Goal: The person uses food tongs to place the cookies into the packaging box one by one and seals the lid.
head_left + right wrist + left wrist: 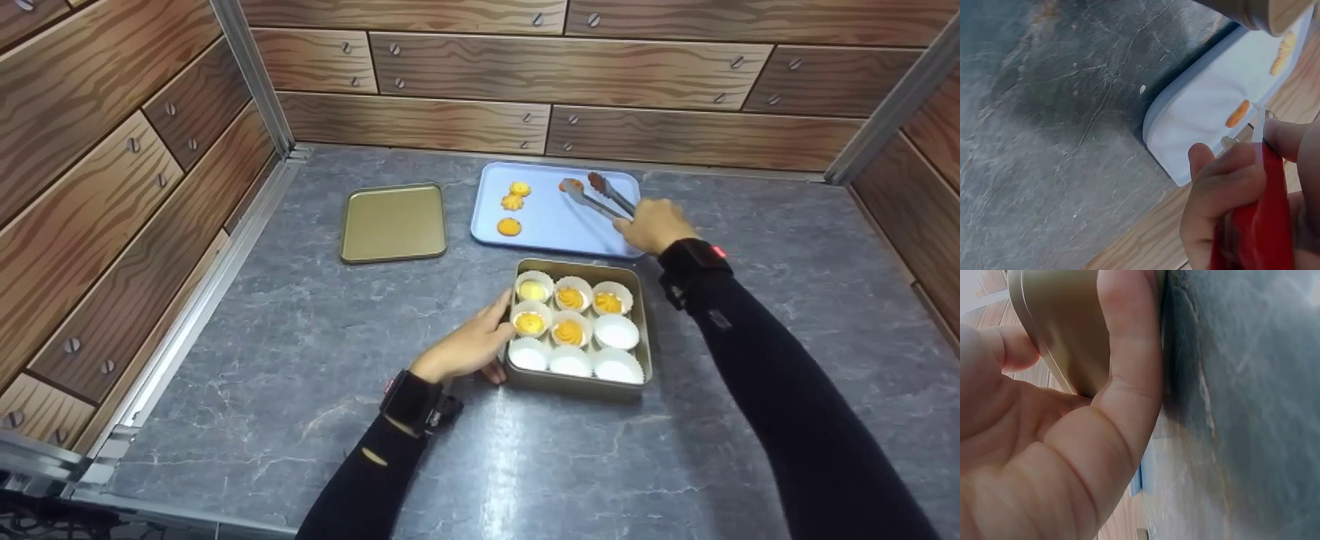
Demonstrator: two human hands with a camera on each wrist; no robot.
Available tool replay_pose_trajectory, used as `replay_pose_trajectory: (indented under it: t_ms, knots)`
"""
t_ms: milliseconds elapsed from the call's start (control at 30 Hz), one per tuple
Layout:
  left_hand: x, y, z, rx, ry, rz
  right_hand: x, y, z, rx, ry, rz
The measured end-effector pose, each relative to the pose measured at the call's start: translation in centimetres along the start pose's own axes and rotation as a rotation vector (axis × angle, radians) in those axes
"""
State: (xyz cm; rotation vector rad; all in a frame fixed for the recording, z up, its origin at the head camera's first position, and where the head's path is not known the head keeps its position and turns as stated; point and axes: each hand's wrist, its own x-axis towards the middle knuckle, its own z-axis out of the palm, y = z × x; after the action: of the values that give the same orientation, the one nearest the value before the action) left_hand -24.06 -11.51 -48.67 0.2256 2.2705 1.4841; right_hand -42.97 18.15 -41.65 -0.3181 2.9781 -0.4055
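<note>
My right hand (658, 227) grips a pair of tongs (592, 202), whose red handles show in the right wrist view. The two tong tips stand apart, close to an orange cookie (1237, 114) on the blue tray (551, 232). Against the left side of a gold square tin (577, 386) my left hand (469, 343) presses, one digit at the rim and another finger (1134, 354) lying along the outer wall near the table. White paper cups (616, 332) fill the tin in rows. The two farther rows hold several cookies (568, 331); the near row's cups are bare inside.
On the tray's left part lie two yellow cookies (514, 201) close together and a round orange cookie (509, 226). A flat gold lid (394, 223) rests on the grey table (262, 360) left of the tray. Wood-patterned walls (465, 124) close off the back and sides.
</note>
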Motion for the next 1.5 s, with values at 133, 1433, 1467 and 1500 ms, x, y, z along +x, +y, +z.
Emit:
replay_pose_trajectory:
  t_ms: [133,1433,1467,1500]
  knots:
    - [0.0,0.0,0.1,0.006,0.0,-0.005,0.9,-0.8,0.7,0.009,-0.013,0.025]
    - [0.1,0.2,0.0,-0.006,0.001,0.004,-5.8,3.8,-1.8,-0.091,-0.083,-0.191]
    - [0.1,0.2,0.0,-0.006,-0.002,0.007,-5.8,4.1,-2.1,-0.093,-0.094,-0.189]
    - [0.1,0.2,0.1,-0.004,-0.004,0.009,-5.9,4.3,-2.3,-0.099,-0.102,-0.189]
